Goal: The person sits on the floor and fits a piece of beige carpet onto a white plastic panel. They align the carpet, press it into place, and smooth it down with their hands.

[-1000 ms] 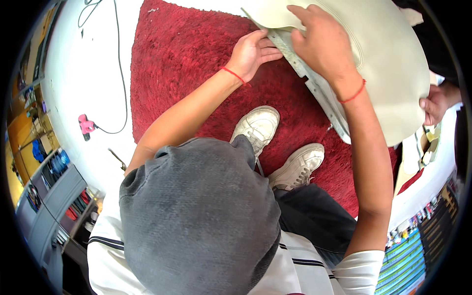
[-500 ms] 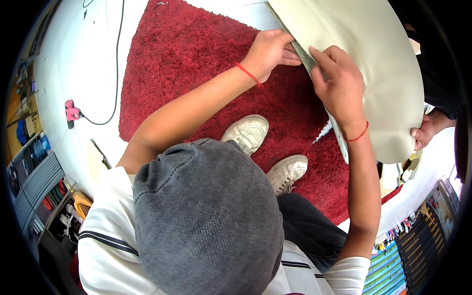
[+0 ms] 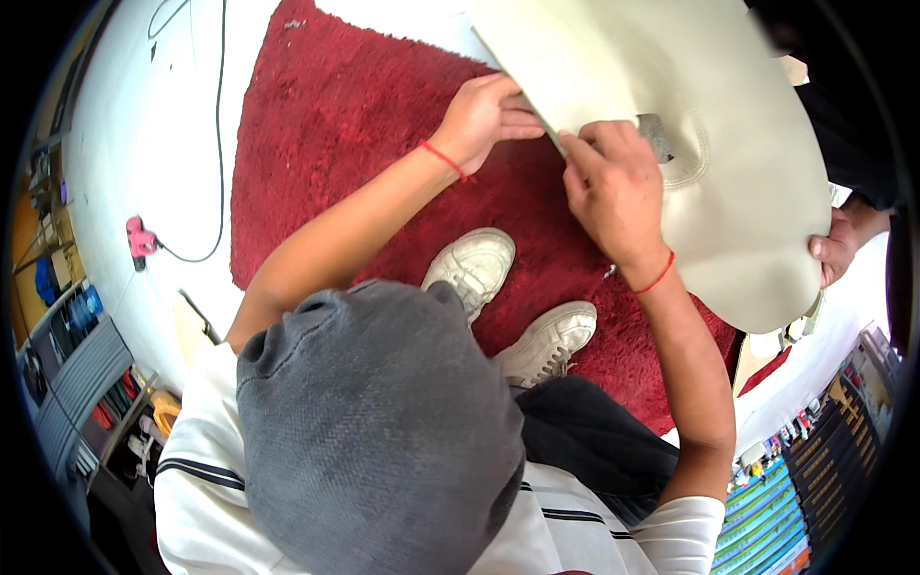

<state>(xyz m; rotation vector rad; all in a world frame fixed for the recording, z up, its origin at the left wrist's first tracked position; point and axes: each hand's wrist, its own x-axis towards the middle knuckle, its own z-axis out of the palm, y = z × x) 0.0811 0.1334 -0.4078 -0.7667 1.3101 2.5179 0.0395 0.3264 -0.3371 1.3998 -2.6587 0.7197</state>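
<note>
A large cream leather-like panel with a rounded end and curved stitching reaches in from the upper right. In its face, beside the stitching, a small opening shows something grey. My left hand grips the panel's straight left edge, thumb at the rim and fingers partly hidden beneath it. Lower along the same edge, my right hand is closed with its fingertips pinching the border. Another person's hand holds the panel's rounded end at the right.
Under the panel and my shoes lies a red shaggy rug. A pink corded tool rests on the white floor to the left, its black cable running upward. Cluttered shelves stand at far left; stacked books at lower right.
The panel has shifted left and turned its face more toward me, so the opening now shows and the grey edge strip is mostly hidden. Both my hands have moved left with it.
</note>
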